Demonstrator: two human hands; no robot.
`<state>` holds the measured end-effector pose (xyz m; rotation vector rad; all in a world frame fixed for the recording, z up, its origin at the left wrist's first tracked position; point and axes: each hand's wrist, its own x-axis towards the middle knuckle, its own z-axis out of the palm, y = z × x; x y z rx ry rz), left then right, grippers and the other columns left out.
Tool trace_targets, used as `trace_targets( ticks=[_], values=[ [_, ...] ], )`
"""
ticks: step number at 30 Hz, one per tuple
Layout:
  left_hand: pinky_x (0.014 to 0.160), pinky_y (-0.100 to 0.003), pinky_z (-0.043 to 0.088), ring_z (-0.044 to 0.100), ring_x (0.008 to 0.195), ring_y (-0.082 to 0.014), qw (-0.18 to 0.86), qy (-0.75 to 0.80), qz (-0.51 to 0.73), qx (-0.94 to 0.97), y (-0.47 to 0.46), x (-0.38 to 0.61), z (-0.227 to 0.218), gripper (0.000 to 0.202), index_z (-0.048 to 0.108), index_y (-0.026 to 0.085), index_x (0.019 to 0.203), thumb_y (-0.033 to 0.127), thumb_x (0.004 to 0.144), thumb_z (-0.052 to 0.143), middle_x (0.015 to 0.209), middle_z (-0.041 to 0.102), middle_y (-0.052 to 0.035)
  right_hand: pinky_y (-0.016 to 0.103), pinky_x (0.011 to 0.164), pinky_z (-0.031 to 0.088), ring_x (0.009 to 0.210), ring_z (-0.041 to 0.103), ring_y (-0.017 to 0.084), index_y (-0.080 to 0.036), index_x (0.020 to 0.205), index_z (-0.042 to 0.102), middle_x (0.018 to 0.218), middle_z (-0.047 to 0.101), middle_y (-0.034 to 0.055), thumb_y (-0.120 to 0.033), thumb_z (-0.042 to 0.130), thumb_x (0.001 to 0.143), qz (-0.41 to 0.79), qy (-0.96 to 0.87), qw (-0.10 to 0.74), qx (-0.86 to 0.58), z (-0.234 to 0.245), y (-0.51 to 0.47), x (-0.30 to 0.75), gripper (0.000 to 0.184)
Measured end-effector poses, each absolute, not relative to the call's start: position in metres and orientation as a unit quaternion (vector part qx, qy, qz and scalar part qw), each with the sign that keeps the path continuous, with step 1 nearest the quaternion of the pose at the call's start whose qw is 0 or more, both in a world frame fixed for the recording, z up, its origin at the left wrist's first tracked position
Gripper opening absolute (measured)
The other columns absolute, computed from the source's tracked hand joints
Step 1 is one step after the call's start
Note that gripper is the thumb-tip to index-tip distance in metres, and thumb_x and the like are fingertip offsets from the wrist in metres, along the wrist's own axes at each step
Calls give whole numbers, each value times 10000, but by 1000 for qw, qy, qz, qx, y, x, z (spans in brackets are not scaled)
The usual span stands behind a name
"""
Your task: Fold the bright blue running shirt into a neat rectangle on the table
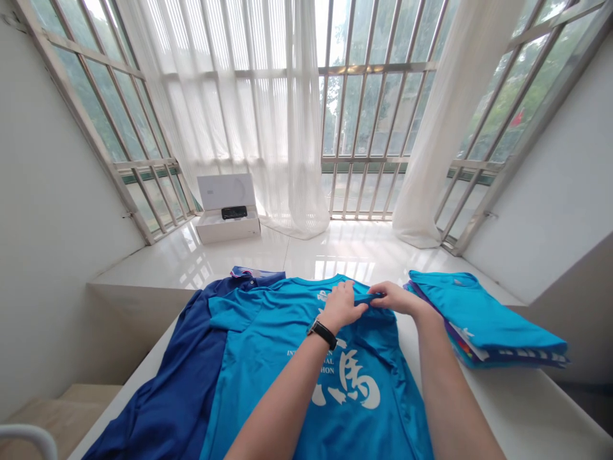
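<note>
A bright blue T-shirt (258, 358) with white printed characters and lettering lies spread out in front of me. My left hand (339, 308), with a black-strapped watch at the wrist, rests near its right shoulder, thumb and fingers closed about a fold of the fabric. Beside it, my right hand (391, 299) pinches the same fold, which stretches between both hands. The shirt's left sleeve lies flat, while its right sleeve is folded in and partly hidden by my hands. Underneath, to the left, is a dark blue collared shirt (177, 377).
A stack of folded clothes (483, 319), bright blue on top, sits at the right. Toward the back left, an open white box (230, 229) holds a black device (234, 213). White curtains (301, 128) hang before barred windows. A white curved rail (29, 433) shows at lower left.
</note>
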<state>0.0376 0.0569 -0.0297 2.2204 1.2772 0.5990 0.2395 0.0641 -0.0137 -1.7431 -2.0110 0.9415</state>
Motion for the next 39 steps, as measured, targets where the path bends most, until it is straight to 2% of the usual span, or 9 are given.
trace_targets(
  ticks=[2, 4, 7, 9, 14, 22, 26, 31, 39],
  values=[
    [905, -384, 481, 593, 1088, -317, 291, 456, 252, 802, 58, 40, -39, 542, 536, 149, 1287, 402, 823, 659, 1187, 639, -151, 263, 651, 461, 716, 596, 190, -161, 808, 738, 732, 686, 18, -311, 632, 653, 335, -715, 171, -589, -11, 62, 241, 241],
    [769, -319, 483, 630, 898, -248, 327, 430, 271, 797, 58, 40, -46, 341, 626, 180, 1099, 393, 833, 636, 987, 686, -79, 266, 660, 462, 728, 597, 194, -150, 828, 738, 740, 690, 26, -333, 625, 666, 346, -721, 186, -572, -10, 60, 243, 269],
    [642, -272, 411, 565, 699, -172, 356, 393, 300, 793, 58, 38, -48, 186, 626, 182, 801, 354, 859, 587, 746, 627, -12, 264, 685, 474, 762, 614, 203, -150, 833, 736, 758, 701, 31, -350, 632, 680, 355, -719, 193, -565, -12, 60, 246, 272],
    [622, -263, 377, 519, 668, -148, 382, 381, 336, 772, 59, 37, -46, 191, 589, 182, 754, 325, 876, 557, 704, 579, 8, 259, 698, 485, 797, 635, 212, -161, 845, 741, 797, 716, 33, -345, 655, 680, 340, -713, 182, -586, -15, 61, 249, 261],
    [609, -254, 352, 441, 667, -129, 465, 378, 381, 704, 59, 35, -42, 260, 469, 193, 708, 341, 920, 500, 685, 483, 28, 254, 771, 501, 939, 680, 239, -189, 882, 765, 970, 758, 64, -199, 673, 672, 256, -674, 141, -678, -28, 66, 258, 230],
    [680, -252, 419, 466, 725, -136, 542, 411, 330, 654, 55, 32, -37, 269, 452, 201, 757, 376, 961, 459, 715, 475, 23, 275, 843, 488, 936, 701, 243, -186, 862, 772, 951, 775, 84, -118, 615, 736, 175, -656, 142, -721, -50, 73, 270, 213],
    [738, -270, 460, 526, 793, -157, 512, 459, 303, 660, 56, 32, -38, 251, 483, 201, 808, 360, 987, 405, 819, 583, -15, 291, 885, 472, 1002, 677, 256, -178, 904, 765, 1020, 754, 116, -213, 596, 828, 129, -650, 159, -732, -59, 77, 275, 189],
    [825, -315, 469, 603, 914, -219, 383, 530, 262, 710, 62, 33, -47, 260, 561, 188, 892, 311, 996, 357, 1000, 673, -103, 311, 884, 458, 1028, 649, 269, -167, 924, 753, 1065, 725, 148, -311, 538, 901, 83, -631, 179, -750, -67, 80, 279, 259],
    [821, -345, 469, 659, 940, -278, 324, 549, 230, 736, 62, 25, -48, 260, 608, 166, 975, 286, 993, 378, 994, 705, -157, 289, 773, 459, 956, 672, 249, -188, 932, 729, 1033, 732, 121, -380, 497, 923, 63, -604, 190, -771, -82, 82, 268, 302]
  ],
)
